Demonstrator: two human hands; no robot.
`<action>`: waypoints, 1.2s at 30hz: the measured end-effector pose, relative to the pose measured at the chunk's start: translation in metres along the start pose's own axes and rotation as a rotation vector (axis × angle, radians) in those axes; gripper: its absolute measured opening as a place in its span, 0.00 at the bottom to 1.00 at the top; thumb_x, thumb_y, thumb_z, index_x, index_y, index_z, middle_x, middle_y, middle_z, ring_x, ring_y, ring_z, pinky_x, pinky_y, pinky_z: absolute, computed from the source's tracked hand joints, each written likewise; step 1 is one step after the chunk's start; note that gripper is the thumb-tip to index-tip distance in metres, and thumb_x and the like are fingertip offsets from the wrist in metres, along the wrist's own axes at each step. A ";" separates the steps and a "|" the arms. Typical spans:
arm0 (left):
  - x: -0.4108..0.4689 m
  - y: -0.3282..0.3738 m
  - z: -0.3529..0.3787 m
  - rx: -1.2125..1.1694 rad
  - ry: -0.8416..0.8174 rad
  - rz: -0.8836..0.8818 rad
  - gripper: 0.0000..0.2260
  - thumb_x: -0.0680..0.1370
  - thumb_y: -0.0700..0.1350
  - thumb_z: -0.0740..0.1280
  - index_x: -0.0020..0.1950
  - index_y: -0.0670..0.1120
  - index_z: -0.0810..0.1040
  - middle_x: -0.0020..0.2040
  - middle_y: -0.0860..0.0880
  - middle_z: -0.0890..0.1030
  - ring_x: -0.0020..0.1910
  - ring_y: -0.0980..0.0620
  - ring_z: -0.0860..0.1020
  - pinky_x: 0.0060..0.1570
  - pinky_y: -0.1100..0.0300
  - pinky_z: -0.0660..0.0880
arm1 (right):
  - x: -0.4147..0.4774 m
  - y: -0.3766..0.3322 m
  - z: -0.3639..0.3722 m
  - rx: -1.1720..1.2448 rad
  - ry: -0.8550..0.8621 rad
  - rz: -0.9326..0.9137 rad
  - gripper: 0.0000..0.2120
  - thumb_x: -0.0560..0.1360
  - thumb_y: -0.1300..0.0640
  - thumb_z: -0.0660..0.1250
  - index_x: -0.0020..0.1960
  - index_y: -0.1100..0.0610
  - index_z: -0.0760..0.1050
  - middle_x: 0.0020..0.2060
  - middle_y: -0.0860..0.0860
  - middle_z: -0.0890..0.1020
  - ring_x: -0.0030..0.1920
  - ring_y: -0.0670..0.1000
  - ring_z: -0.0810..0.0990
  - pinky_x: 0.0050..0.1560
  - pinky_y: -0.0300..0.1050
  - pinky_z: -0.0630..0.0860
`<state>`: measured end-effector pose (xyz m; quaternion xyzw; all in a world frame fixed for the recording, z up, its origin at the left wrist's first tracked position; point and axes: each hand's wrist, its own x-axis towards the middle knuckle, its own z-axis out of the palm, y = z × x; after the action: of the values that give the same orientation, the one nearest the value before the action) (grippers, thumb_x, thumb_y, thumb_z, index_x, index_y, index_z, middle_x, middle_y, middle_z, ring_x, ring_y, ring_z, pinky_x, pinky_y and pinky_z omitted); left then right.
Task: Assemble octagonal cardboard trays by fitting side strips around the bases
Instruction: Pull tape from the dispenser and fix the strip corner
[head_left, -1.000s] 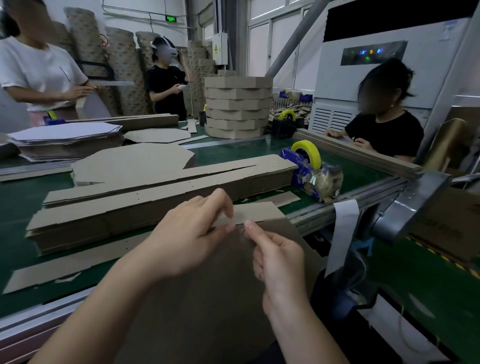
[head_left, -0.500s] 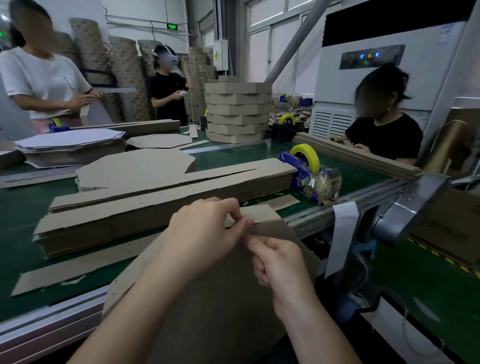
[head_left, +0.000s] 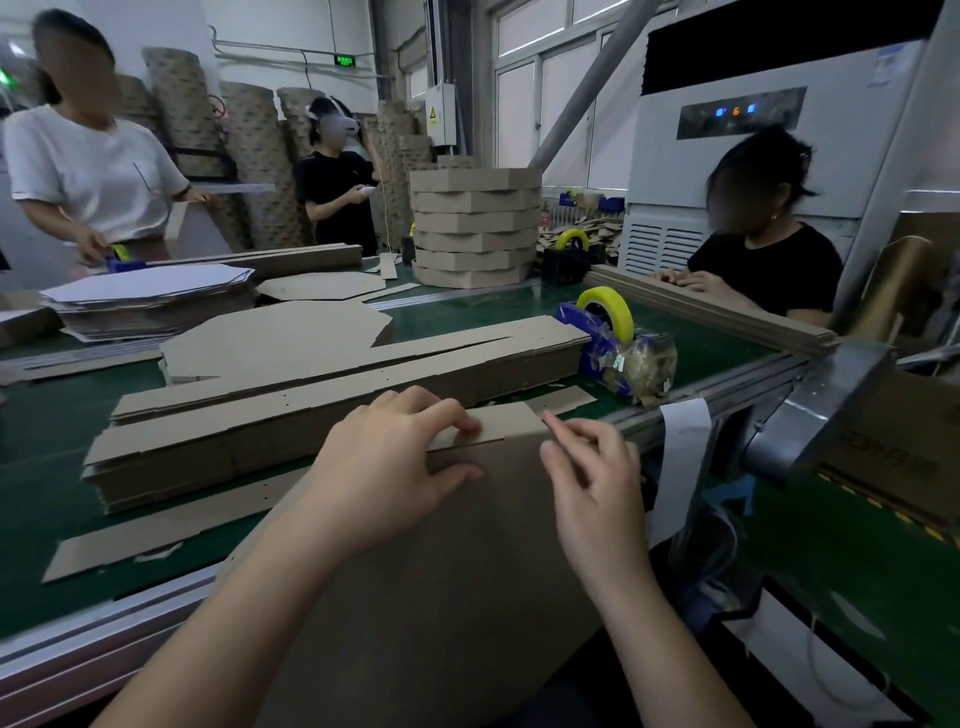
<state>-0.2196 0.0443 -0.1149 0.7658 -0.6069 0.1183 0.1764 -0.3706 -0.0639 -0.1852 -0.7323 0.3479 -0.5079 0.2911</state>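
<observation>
2 hands met at 1 cardboard joint.

- Left hand (head_left: 395, 467): fingers (head_left: 457, 415) curled over the top edge of the side strip (head_left: 506, 422), thumb on the face of the base (head_left: 441, 597) below, gripping the strip against the base's upper edge.
- Right hand (head_left: 592, 483): index finger extended to the strip's right end, other fingers loosely bent. Whether it pinched anything could not be told.
- Base: 1 large brown panel, tilted, upper edge at the near rail of the table (head_left: 47, 431).
- Stacked strips (head_left: 311, 410): 1 long pile on the green table, just behind the hands.
- Loose strip (head_left: 156, 535): flat, near the table's front edge.
- Flat octagonal panels (head_left: 275, 338): behind the pile.
- Tape dispenser (head_left: 618, 348): blue, with a yellow roll, right of the pile.
- Finished trays (head_left: 475, 228): 1 tall stack at the far side.
- 3 other people stood or sat around the table.
</observation>
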 end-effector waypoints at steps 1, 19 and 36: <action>0.001 0.001 -0.002 0.004 -0.028 -0.001 0.15 0.72 0.62 0.66 0.57 0.62 0.72 0.58 0.60 0.73 0.57 0.54 0.72 0.46 0.59 0.66 | -0.002 0.002 0.003 -0.010 -0.001 -0.017 0.15 0.78 0.52 0.65 0.64 0.45 0.76 0.51 0.39 0.72 0.57 0.41 0.67 0.55 0.31 0.62; -0.016 0.006 -0.005 -0.380 0.109 0.161 0.16 0.75 0.65 0.62 0.62 0.66 0.70 0.58 0.63 0.73 0.55 0.58 0.75 0.51 0.50 0.74 | 0.063 0.015 -0.063 0.073 -0.608 0.199 0.13 0.78 0.43 0.63 0.43 0.47 0.83 0.41 0.45 0.84 0.42 0.43 0.82 0.46 0.44 0.72; -0.025 -0.007 0.003 -0.377 0.031 0.212 0.15 0.77 0.60 0.60 0.62 0.66 0.76 0.61 0.58 0.72 0.62 0.59 0.70 0.59 0.59 0.70 | 0.028 0.011 -0.033 0.292 -0.310 0.042 0.11 0.68 0.46 0.69 0.47 0.49 0.82 0.43 0.43 0.81 0.47 0.40 0.79 0.45 0.27 0.71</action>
<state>-0.2190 0.0663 -0.1278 0.6494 -0.6926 0.0326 0.3124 -0.3978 -0.0958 -0.1682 -0.7442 0.2369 -0.4281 0.4547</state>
